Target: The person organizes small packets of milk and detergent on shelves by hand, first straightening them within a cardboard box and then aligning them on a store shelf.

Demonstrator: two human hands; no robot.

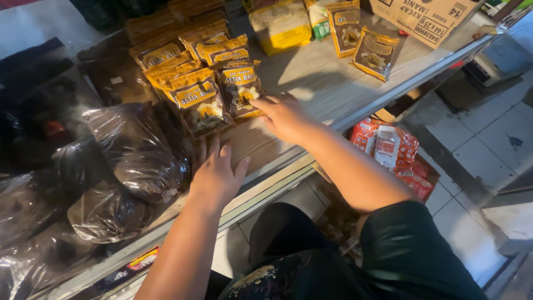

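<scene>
Several orange-and-brown snack packets [195,100] stand in rows on a wooden shelf [316,83]. My left hand [217,175] lies flat with fingers spread just in front of the nearest packet, its fingertips touching the packet's lower edge. My right hand [284,115] reaches across to the rightmost front packet [240,88], fingertips on its lower right corner, fingers apart. Neither hand grips anything.
Clear plastic bags of dark goods [130,150] crowd the shelf's left. Two loose packets [375,53], a yellow pack [280,25] and a cardboard box [425,16] sit at the back right. Red packets [388,147] lie on a lower level; tiled floor [488,139] at right.
</scene>
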